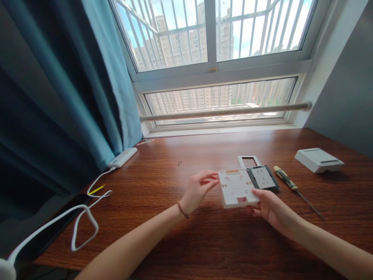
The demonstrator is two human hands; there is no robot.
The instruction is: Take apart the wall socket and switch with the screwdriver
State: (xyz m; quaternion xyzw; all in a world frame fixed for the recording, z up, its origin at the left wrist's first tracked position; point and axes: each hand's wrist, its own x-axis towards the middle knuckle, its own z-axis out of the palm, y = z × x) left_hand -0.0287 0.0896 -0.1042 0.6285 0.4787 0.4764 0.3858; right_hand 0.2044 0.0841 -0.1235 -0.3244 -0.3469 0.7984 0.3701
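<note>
A white plastic socket mounting box (236, 187) is held tilted above the table, its inner face with small holes and slots showing. My right hand (266, 205) grips its lower right corner, thumb on top and fingers below. At its left edge, the bent fingertips and thumb of my left hand (201, 186) close on the side. Just behind it lies a wall socket panel (264, 177) with a dark frame and white face. A white rectangular cover frame (255, 158) lies beyond, partly hidden by the box.
A screwdriver (287, 180) lies right of the socket panel. Farther right sits another white box (319, 159). Two tiny screws (180, 161) lie left of centre. A white power strip (122, 157) with a looping cable (96, 225) and a yellow strip (97, 189) are at left.
</note>
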